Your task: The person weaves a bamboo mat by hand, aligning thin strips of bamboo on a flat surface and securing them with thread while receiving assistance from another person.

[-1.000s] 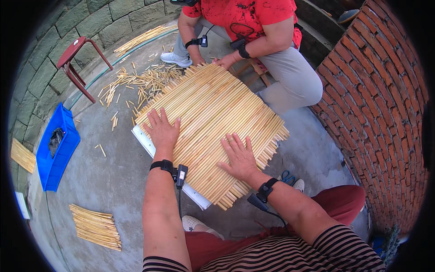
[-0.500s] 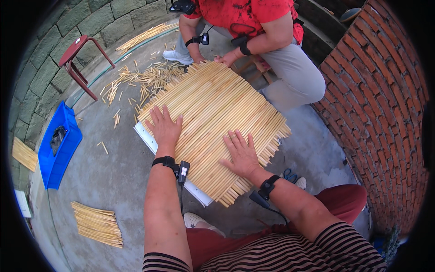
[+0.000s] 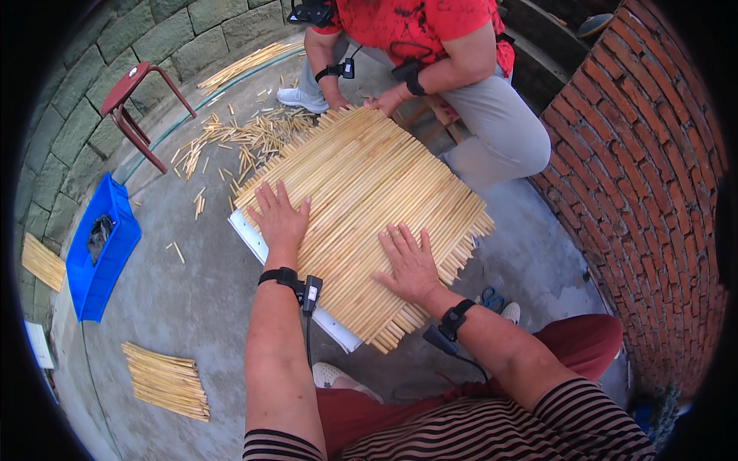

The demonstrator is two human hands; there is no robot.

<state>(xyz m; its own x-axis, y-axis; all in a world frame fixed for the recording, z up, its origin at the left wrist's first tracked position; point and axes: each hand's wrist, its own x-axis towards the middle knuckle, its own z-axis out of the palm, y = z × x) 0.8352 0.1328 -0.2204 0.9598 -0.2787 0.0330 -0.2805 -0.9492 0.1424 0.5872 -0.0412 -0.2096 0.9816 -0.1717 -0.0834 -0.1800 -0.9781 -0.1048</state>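
A broad layer of pale yellow reed-like sticks [image 3: 361, 184], laid side by side, spreads in front of me with uneven ends. My left hand [image 3: 280, 219] lies flat on its left part, fingers spread. Farther right and nearer to me, my right hand [image 3: 411, 266] rests palm down on the sticks, a ring on one finger. Neither hand grips anything. Under the left edge of the sticks a white board [image 3: 336, 329] shows. At the far edge, a co-worker's hands [image 3: 387, 101] touch the stick ends; their fingers are partly hidden.
Short cut pieces [image 3: 254, 134] litter the concrete floor at the far left. Beyond them stands a dark red stool [image 3: 127, 88]. A blue crate [image 3: 104, 261] and a stick bundle [image 3: 167, 382] lie left. Scissors [image 3: 490, 298] sit beside my foot. A brick wall [image 3: 634, 184] bounds the right.
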